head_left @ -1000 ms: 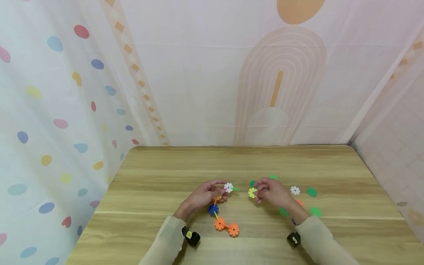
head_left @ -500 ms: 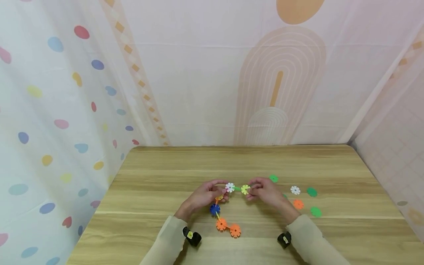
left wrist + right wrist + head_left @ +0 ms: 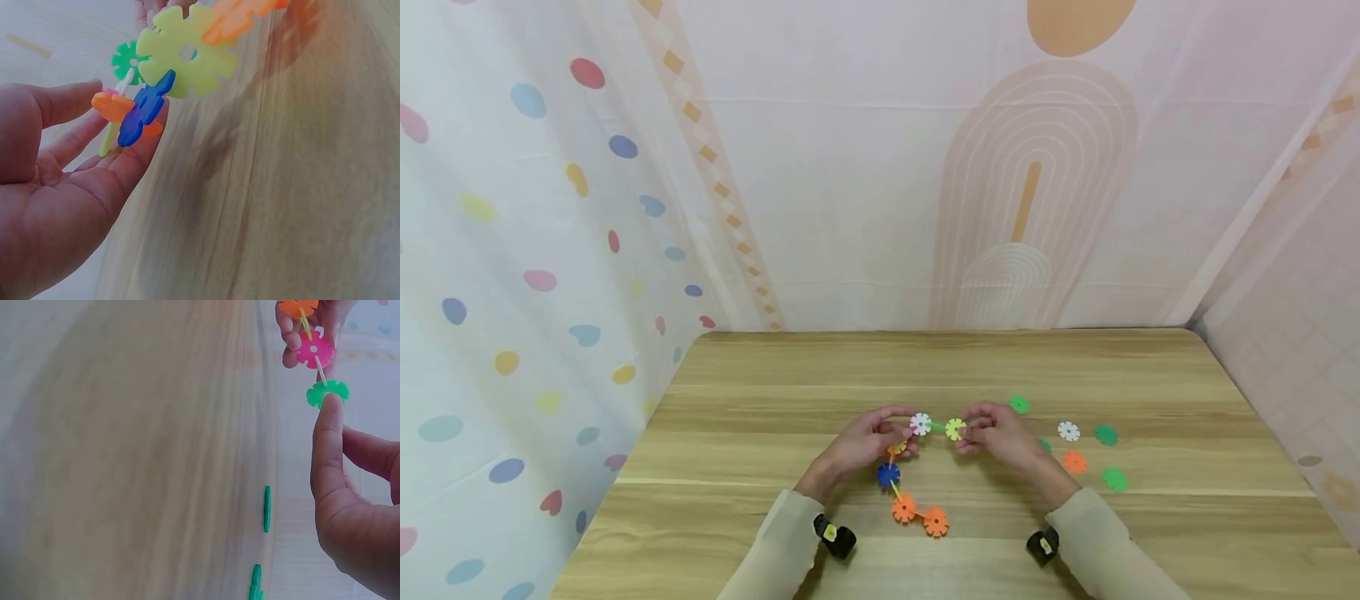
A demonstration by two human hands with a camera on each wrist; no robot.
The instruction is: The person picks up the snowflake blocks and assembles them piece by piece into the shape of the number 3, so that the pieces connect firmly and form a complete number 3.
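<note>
A chain of toothed plastic discs hangs from my left hand (image 3: 907, 435): a white disc (image 3: 921, 424) on top, then a blue disc (image 3: 888, 474) and two orange discs (image 3: 904, 507) resting on the table (image 3: 760, 400). My left fingers pinch the chain just under the white disc. My right hand (image 3: 967, 433) pinches a yellow-green disc (image 3: 955, 429) against the short green link (image 3: 937, 427) beside the white disc. The left wrist view shows my left fingers (image 3: 75, 103) around blue (image 3: 147, 109) and orange pieces. In the right wrist view a fingertip (image 3: 328, 419) touches a green piece (image 3: 327, 392).
Loose discs lie to the right of my right hand: a green one (image 3: 1018, 404), a white one (image 3: 1068, 431), an orange one (image 3: 1075, 462) and two more green ones (image 3: 1106, 434) (image 3: 1115, 479). Patterned cloth walls enclose the table on three sides.
My right hand moved left with the yellow-green disc, bringing it to the green link by the white disc. My left hand stayed put; the orange discs shifted slightly.
</note>
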